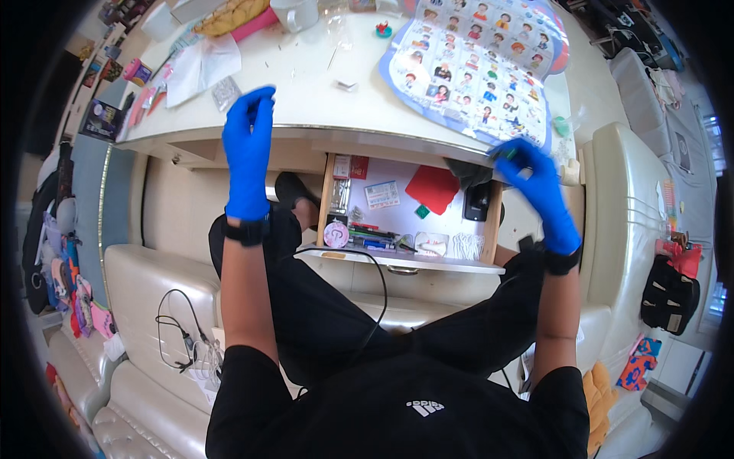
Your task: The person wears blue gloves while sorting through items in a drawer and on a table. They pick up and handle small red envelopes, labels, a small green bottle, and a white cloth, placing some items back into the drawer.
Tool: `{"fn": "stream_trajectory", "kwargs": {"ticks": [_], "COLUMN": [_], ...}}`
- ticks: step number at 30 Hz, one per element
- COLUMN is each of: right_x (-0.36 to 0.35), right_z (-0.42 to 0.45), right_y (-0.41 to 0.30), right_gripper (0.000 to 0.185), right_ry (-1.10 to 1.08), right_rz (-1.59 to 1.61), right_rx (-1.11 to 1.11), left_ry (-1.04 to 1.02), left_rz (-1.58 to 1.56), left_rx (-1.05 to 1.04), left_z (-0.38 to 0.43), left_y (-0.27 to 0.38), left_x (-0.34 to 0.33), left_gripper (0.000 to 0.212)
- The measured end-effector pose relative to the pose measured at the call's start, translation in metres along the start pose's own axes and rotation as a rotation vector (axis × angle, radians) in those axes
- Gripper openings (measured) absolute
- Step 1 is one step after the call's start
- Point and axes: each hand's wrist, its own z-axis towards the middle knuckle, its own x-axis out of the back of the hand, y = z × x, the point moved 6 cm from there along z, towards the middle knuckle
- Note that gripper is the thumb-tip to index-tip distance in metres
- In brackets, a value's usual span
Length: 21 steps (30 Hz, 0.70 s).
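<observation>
My left hand, in a blue glove, is raised over the table's front edge with thumb and fingertips drawn together. Nothing shows between them. A small clear plastic packet lies just beyond it. My right hand, gloved too, is at the table edge on the right and pinches a small dark-green item, partly hidden by the fingers. Between my hands a drawer stands pulled out. In it lie a red envelope, a small green packet, a black phone, several pens and white floss picks.
An illustrated poster covers the right of the white table. A white mug, a small red-and-green toy and white paper are farther back. A black cable crosses the drawer front and my lap.
</observation>
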Motion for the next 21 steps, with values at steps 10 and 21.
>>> {"fn": "stream_trajectory", "kwargs": {"ticks": [10,21], "right_x": [-0.26,-0.366], "right_z": [-0.029,0.051], "right_y": [0.105,0.163], "right_gripper": [0.024,0.032], "right_ry": [-0.516,-0.45], "right_rz": [0.006,-0.181], "right_rx": [-0.288,-0.301], "left_ry": [0.096,0.285], "left_rz": [0.113,0.062], "left_rx": [-0.144,-0.242], "left_z": [0.001,0.02], "left_y": [-0.03,-0.036], "left_x": [0.005,0.043], "left_gripper": [0.017,0.016]}}
